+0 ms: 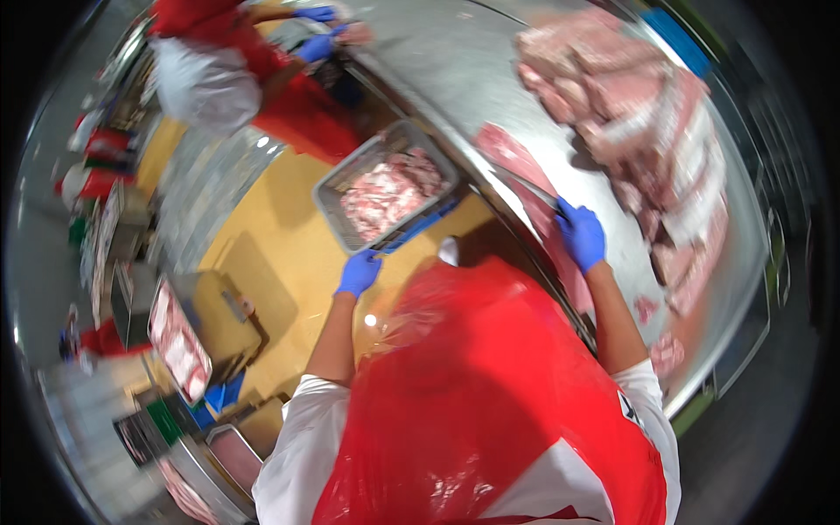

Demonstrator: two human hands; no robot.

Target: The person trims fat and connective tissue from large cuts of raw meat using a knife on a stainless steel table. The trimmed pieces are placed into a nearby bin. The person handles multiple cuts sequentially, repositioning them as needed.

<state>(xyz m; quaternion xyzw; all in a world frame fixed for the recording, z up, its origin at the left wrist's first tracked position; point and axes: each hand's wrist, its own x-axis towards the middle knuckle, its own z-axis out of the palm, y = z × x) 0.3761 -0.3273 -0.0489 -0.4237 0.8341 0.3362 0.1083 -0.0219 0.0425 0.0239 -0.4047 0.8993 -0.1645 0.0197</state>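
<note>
The grey tray [337, 188] full of pinkish meat trimmings [389, 188] sits below the edge of the steel table [455, 70], over the yellow floor [271, 262], on something blue that sticks out under its near corner. The left hand [359, 273], in a blue glove, is down at that near corner, fingers curled in. It looks like it's touching or pinching the rim or the blue bit under it, but it's too blurry to tell which, or whether it has a real grip.

The right hand [581, 234], also gloved, is up on the table, closed around what looks like a knife [525, 188], with the thin blade pointing away over a flat slab of meat [512, 157]. The hand rests right by that slab.

Handling-wise, I'd guess the tray is fairly heavy for its size, since it's loaded nearly to the rim. The tray itself looks stiff, but the contents are soft, wet and loose, so they'd slide if it tips. Everything is probably greasy, gloves included. I'd take it by the rim on two opposite sides rather than by one corner.

Further out there's a big pile of meat cuts [647, 122] stacked along the far right of the table. Another person [219, 70] in a red apron and blue gloves is working at the top left. Off to the left there's another tray of meat [179, 341] on a lower stand.
</note>
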